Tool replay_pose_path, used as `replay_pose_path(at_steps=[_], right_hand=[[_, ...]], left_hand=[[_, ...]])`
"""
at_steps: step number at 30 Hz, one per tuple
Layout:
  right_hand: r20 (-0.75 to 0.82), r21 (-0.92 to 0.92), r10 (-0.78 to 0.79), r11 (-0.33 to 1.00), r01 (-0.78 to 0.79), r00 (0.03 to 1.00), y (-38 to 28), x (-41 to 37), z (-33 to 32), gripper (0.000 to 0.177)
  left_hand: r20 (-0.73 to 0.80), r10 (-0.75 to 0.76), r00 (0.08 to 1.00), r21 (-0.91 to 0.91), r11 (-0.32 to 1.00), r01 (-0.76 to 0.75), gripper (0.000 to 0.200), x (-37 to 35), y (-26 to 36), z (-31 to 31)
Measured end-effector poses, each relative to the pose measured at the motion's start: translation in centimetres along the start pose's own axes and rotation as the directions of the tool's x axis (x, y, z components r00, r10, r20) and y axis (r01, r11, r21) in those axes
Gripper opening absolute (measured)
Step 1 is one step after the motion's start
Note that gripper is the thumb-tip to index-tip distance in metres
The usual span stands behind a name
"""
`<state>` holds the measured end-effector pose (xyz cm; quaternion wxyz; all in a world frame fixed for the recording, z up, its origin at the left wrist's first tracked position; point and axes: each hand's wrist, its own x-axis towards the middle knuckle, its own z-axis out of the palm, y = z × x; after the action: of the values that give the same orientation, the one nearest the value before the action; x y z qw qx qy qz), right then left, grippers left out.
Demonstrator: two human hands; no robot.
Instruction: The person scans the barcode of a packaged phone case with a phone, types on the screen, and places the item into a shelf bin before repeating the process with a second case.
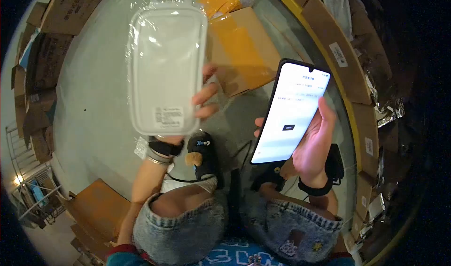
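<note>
In my left hand point(205, 97) is a white rectangular container point(164, 69) wrapped in clear plastic. Its small printed label point(169, 117) faces me near the lower end, and the fingers curl round the right edge while the palm is hidden behind it. My right hand point(315, 137) grips a black-edged smartphone point(291, 113), thumb along its right side and a fingertip showing at the left. The phone is tilted, its screen lit white with lines of text and a small dark box.
Behind the container, a cardboard box point(244, 50) with orange tape lies on the grey floor beside an orange-and-clear wrapped parcel point(223, 0). Cartons line the right point(340, 61) and left point(51, 54) sides. An open carton point(98, 205) stands lower left, near a metal rack point(28, 184).
</note>
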<state>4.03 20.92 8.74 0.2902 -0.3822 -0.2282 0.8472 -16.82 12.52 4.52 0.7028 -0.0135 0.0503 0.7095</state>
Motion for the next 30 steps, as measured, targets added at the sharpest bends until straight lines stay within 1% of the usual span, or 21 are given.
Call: replay_pose_path(at_steps=[2,5,6,7,10,12,13,15,16,17,19,20,21,22,23,24,25,26,27,29,30], right_hand=[[-0.002,0.009,-0.005,1.0,0.005,1.0,0.0,0.0,-0.2,0.059],[0.012,0.019,-0.009,1.0,0.009,1.0,0.0,0.0,-0.2,0.059],[0.013,0.014,-0.01,1.0,0.009,1.0,0.0,-0.2,-0.1,0.059],[0.012,0.011,-0.012,1.0,0.012,1.0,0.0,-0.2,-0.1,0.059],[0.098,0.068,0.0,0.998,-0.007,0.995,-0.1,-0.3,-0.4,0.065],[0.104,0.064,0.017,0.998,-0.023,0.994,-0.1,-0.3,-0.5,0.065],[0.108,0.061,0.023,0.998,-0.03,0.994,-0.1,-0.4,-0.5,0.065],[0.045,0.011,0.018,1.0,-0.019,0.999,0.0,-0.3,-0.5,0.062],[0.017,-0.015,0.017,1.0,-0.016,1.0,0.0,-0.2,-0.5,0.061],[0.03,0.023,0.025,0.999,-0.026,0.999,0.0,-0.2,-0.5,0.063],[0.07,0.102,0.056,0.993,-0.063,0.996,0.1,-0.5,-0.8,0.068],[0.102,0.207,0.043,0.976,-0.063,0.994,0.2,-0.6,-0.7,0.07],[0.077,0.178,0.035,0.983,-0.048,0.996,0.1,-0.9,-0.4,0.072],[0.067,0.156,0.018,0.987,-0.028,0.998,0.2,-1.3,-0.1,0.073],[0.054,0.131,-0.003,0.991,-0.004,0.999,0.3,-1.7,0.0,0.075],[0.135,0.122,-0.023,0.992,0.006,0.991,0.3,-2.0,-0.4,0.074],[0.195,0.23,-0.056,0.973,0.009,0.979,0.4,-2.6,-0.2,0.073],[0.27,0.127,-0.099,0.99,0.066,0.958,0.4,-2.9,0.2,0.072],[0.349,0.029,-0.134,0.991,0.132,0.927,0.2,-3.1,0.5,0.072],[0.378,0.151,0.09,0.976,-0.157,0.921,-0.1,-3.3,1.3,0.071],[0.401,0.208,0.196,0.932,-0.298,0.895,-0.3,-3.4,1.6,0.071]], left_hand=[[-0.06,0.094,0.994,-0.082,0.992,-0.098,0.074,-0.3,-2.0,0.1],[0.136,-0.141,0.981,-0.047,0.988,0.148,0.08,-0.9,-0.9,-1.9],[-0.017,-0.071,0.997,-0.06,0.996,0.07,0.082,-0.7,-1.4,0.0],[-0.169,0.002,0.986,-0.048,0.999,-0.01,0.084,-0.4,-1.9,1.8],[-0.175,0.058,0.983,0.006,0.998,-0.058,0.083,-0.3,-2.3,2.2],[-0.172,0.1,0.98,0.002,0.995,-0.101,0.08,-0.2,-2.5,2.3],[-0.203,0.129,0.971,0.011,0.991,-0.13,0.079,-0.2,-2.6,2.2],[-0.263,0.19,0.946,0.029,0.982,-0.189,0.077,-0.1,-2.7,2.1],[-0.236,0.19,0.953,0.051,0.982,-0.183,0.076,0.0,-2.7,1.9],[-0.208,0.195,0.959,0.077,0.98,-0.183,0.075,0.0,-2.7,1.5],[-0.163,0.189,0.968,0.098,0.98,-0.175,0.073,-0.1,-2.5,1.2],[-0.146,0.177,0.973,0.091,0.982,-0.164,0.073,0.1,-2.5,1.0],[-0.13,0.166,0.977,0.086,0.984,-0.156,0.072,0.0,-2.3,1.0],[-0.173,0.136,0.976,0.201,0.975,-0.1,0.071,-0.1,-2.1,1.4],[-0.166,0.144,0.975,0.199,0.974,-0.11,0.071,-0.1,-2.1,1.5],[-0.159,0.149,0.976,0.194,0.974,-0.117,0.071,0.0,-2.3,1.4],[-0.151,0.151,0.977,0.186,0.975,-0.122,0.071,0.0,-2.3,1.4],[-0.115,0.13,0.985,0.125,0.985,-0.116,0.066,-0.2,-2.2,1.1],[-0.046,0.094,0.995,-0.003,0.996,-0.094,0.067,-0.3,-2.2,0.8],[0.104,0.045,0.994,-0.249,0.968,-0.017,0.069,-0.7,-2.1,-0.1],[0.112,0.053,0.992,-0.266,0.964,-0.021,0.069,-0.8,-2.2,-0.4]])
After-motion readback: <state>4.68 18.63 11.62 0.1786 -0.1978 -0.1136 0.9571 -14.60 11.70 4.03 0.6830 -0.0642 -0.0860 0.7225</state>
